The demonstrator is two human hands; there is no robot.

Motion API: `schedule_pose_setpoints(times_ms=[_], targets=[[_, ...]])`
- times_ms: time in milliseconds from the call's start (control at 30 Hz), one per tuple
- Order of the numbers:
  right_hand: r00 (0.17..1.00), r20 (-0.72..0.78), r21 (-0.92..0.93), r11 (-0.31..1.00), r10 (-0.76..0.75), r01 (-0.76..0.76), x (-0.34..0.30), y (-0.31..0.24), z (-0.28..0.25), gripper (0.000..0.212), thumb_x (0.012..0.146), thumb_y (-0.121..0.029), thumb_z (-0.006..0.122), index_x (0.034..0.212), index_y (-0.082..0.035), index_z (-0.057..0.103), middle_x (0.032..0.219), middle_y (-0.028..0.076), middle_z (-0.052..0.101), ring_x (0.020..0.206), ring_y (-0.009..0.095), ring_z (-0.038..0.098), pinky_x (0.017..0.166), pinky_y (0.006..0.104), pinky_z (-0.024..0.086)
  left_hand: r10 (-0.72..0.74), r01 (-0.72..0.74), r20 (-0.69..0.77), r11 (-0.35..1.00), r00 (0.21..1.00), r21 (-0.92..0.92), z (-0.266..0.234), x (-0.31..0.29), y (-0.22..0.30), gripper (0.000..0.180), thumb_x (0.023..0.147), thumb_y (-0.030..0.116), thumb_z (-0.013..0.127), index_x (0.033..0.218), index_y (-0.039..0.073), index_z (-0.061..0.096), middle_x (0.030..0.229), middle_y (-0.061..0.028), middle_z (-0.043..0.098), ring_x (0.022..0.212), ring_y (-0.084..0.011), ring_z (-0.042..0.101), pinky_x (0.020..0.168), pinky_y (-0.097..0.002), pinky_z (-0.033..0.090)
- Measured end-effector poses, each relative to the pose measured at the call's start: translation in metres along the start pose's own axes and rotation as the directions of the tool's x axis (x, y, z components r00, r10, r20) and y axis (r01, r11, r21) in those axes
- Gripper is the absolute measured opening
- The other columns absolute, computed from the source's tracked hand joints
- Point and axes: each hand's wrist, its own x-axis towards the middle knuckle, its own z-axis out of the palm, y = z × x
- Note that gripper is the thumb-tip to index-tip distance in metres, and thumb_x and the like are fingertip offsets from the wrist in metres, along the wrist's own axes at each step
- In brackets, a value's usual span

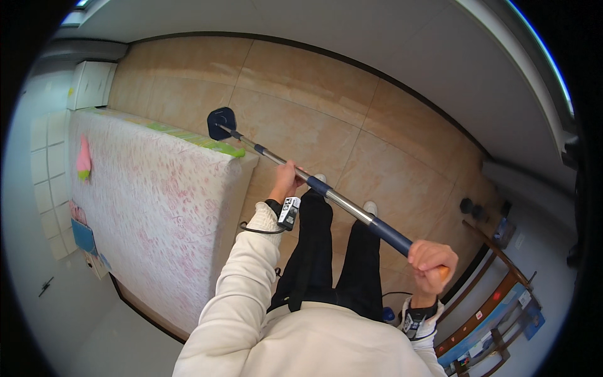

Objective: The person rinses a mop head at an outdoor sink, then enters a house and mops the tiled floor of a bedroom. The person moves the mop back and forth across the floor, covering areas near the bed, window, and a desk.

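Note:
A mop runs slantwise in front of me, its steel and dark blue handle reaching from lower right to upper left. My right hand is closed round the blue grip near the orange-tipped top end. Lower on the pole, my left hand wraps it just above a blue collar. At the far end, the dark blue mop head lies flat on the tan tiled floor, close beside the corner of the bed. Both wrists carry small strapped devices.
To my left stands a bed with a white and pink patterned cover and a green edge. A white cabinet is beyond it. Dumbbells lie by the right wall. A wooden rack stands at the lower right.

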Motion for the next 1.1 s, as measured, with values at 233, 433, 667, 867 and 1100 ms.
schedule_pose_setpoints(times_ms=[233, 433, 667, 867, 1100], targets=[[0.968, 0.244, -0.032, 0.997, -0.060, 0.070, 0.017, -0.059, -0.071, 0.010, 0.048, 0.004, 0.043, 0.053, -0.002, 0.049, 0.040, 0.005, 0.042, 0.032, 0.015, 0.040, 0.042, 0.0254, 0.042, -0.019, 0.041, 0.127, 0.985, 0.992, -0.167, 0.072, -0.040, -0.046, 0.009, 0.078, 0.016, 0.043, 0.074, 0.008, 0.040, 0.067, -0.0054, 0.050, 0.061, -0.0200, 0.053, 0.053, -0.0339, 0.043], [0.934, 0.350, -0.093, 0.990, -0.067, 0.106, 0.003, -0.094, -0.129, 0.009, 0.051, 0.005, 0.046, 0.052, -0.004, 0.050, 0.040, 0.005, 0.044, 0.032, 0.014, 0.043, 0.044, 0.0245, 0.043, 0.038, 0.000, 0.218, 0.985, 0.975, -0.171, 0.121, -0.058, -0.097, 0.011, 0.079, 0.021, 0.043, 0.076, 0.010, 0.041, 0.068, -0.0044, 0.051, 0.062, -0.0195, 0.055, 0.053, -0.0327, 0.045], [0.915, 0.392, 0.014, 0.995, -0.097, 0.099, -0.017, -0.120, -0.156, 0.010, 0.052, 0.004, 0.045, 0.053, -0.004, 0.050, 0.040, 0.005, 0.043, 0.032, 0.014, 0.042, 0.042, 0.0229, 0.042, 0.049, 0.017, 0.264, 0.970, 0.963, -0.241, 0.139, -0.087, -0.145, 0.011, 0.077, 0.017, 0.044, 0.076, 0.007, 0.045, 0.070, -0.0057, 0.054, 0.063, -0.0214, 0.057, 0.057, -0.0335, 0.047], [0.713, 0.684, 0.050, 0.984, -0.157, 0.169, -0.018, -0.116, -0.134, 0.010, 0.052, 0.002, 0.045, 0.056, -0.002, 0.053, 0.042, 0.005, 0.046, 0.032, 0.014, 0.043, 0.045, 0.0228, 0.045, 0.039, 0.005, 0.156, 0.962, 0.987, -0.274, 0.114, -0.073, -0.137, 0.010, 0.073, 0.011, 0.047, 0.065, 0.006, 0.048, 0.061, -0.0064, 0.054, 0.058, -0.0191, 0.056, 0.054, -0.0316, 0.048], [0.563, 0.799, 0.138, 0.976, -0.211, 0.170, -0.019, -0.127, -0.087, 0.003, 0.056, -0.001, 0.049, 0.057, 0.000, 0.052, 0.040, 0.006, 0.043, 0.031, 0.013, 0.040, 0.044, 0.0217, 0.043, 0.221, -0.100, 0.227, 0.888, 0.948, -0.449, 0.088, -0.064, -0.142, 0.012, 0.072, 0.013, 0.049, 0.062, 0.006, 0.049, 0.058, -0.0064, 0.053, 0.052, -0.0191, 0.055, 0.048, -0.0311, 0.048]])
